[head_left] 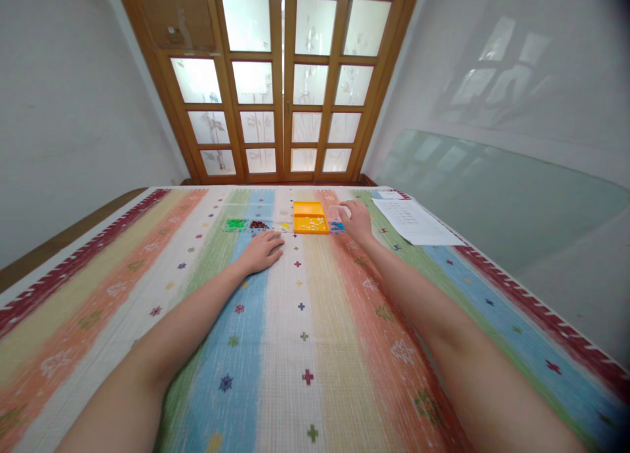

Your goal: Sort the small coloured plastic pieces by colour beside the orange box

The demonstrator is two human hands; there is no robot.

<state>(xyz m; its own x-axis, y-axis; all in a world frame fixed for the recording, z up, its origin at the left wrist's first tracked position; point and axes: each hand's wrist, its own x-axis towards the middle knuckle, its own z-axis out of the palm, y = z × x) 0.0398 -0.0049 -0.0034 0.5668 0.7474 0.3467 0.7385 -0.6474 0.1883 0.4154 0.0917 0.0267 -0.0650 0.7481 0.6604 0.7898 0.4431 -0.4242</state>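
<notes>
My left hand lies flat on the striped cloth with its fingers stretched out, holding nothing. Just beyond its fingertips are a clear box of dark brown pieces and some small yellow pieces. With bent fingers, my right hand grips the raised clear plastic lid of a small box. Blue pieces lie in that box, partly hidden by the hand. Between the hands stands an orange case, opened flat, with small white pieces in its near half.
A clear box of green pieces stands at the left end of the row. Printed paper sheets lie at the right on the striped tablecloth. Past the table are wooden glass doors, with walls at both sides.
</notes>
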